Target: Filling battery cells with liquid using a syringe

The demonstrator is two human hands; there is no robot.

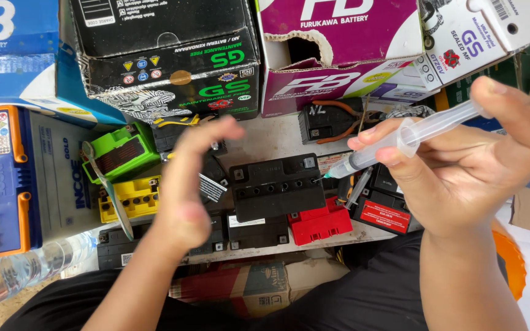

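My right hand (473, 153) holds a clear plastic syringe (400, 142) with the thumb on its plunger. The syringe's tip points left, just above the right edge of a small black battery (275, 186) with a row of fill holes on top. My left hand (191, 178) hovers open and blurred to the left of that battery, fingers spread, holding nothing. It hides part of another black battery beneath it.
Around the black battery lie a red battery (320, 225), a green one (119, 153), a yellow one (129, 197) and other black ones. Cardboard battery boxes (173, 55) line the back. A large blue-and-orange battery (7, 178) and a plastic water bottle (26, 270) sit at the left.
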